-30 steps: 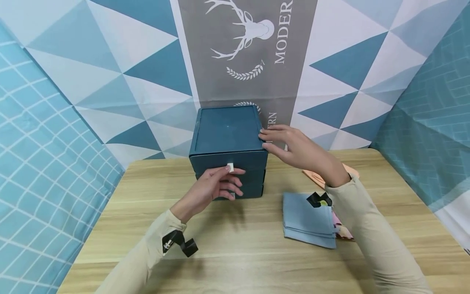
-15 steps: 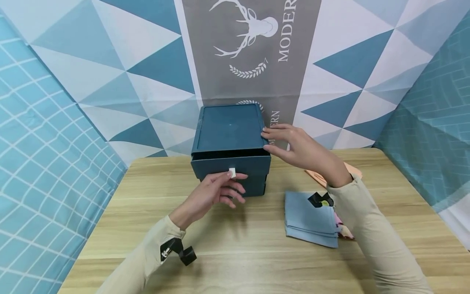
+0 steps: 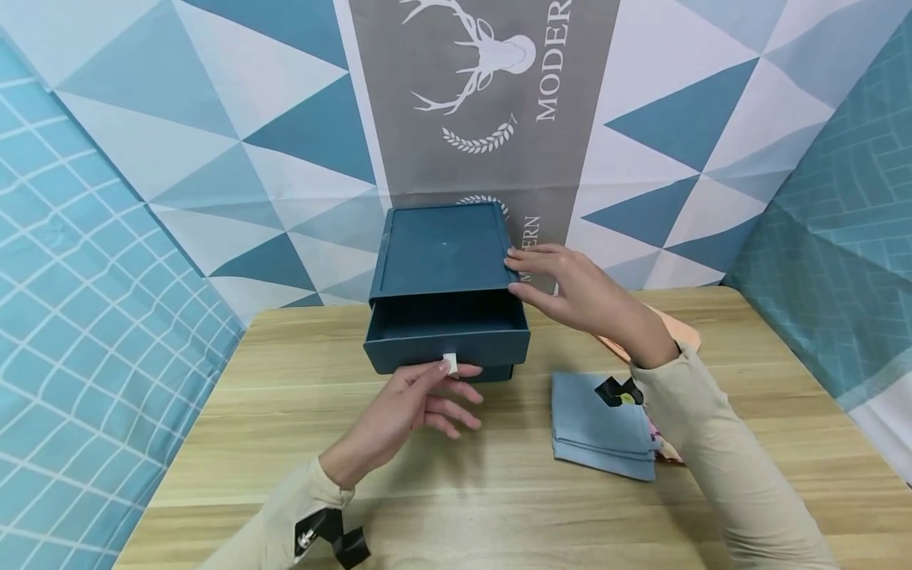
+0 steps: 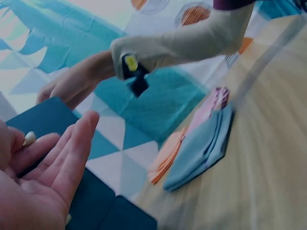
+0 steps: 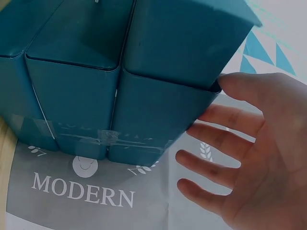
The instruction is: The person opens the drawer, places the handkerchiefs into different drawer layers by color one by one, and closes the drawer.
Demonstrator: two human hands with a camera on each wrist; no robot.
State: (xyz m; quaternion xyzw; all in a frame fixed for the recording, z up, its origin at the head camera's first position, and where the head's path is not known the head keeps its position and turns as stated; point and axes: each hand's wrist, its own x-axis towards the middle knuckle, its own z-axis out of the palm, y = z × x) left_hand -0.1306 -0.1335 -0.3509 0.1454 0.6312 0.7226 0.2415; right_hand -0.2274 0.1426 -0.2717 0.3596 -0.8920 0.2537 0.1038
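A dark blue drawer unit [image 3: 445, 249] stands on the table against the back wall. Its top drawer [image 3: 399, 354] is pulled partly out, and the inside that shows looks bare. My left hand [image 3: 406, 412] pinches the small white knob [image 3: 450, 362] of that drawer between thumb and index finger, with the other fingers spread below. In the left wrist view the knob [image 4: 29, 139] shows between thumb and finger. My right hand [image 3: 570, 289] rests its fingertips on the unit's top right edge, fingers fairly straight. The right wrist view shows the stacked drawer sections [image 5: 163, 105] from the side.
A folded blue-grey cloth [image 3: 598, 427] lies to the right on the wooden table [image 3: 456, 507], with a pink patterned cloth [image 4: 211, 108] partly under it. An orange folded cloth [image 3: 680, 328] lies behind my right forearm. Patterned fabric walls [image 3: 271, 119] enclose the table.
The top drawer has slid out toward me from closed, my left hand moving back and down with its knob. My right hand has stayed at the unit's edge.
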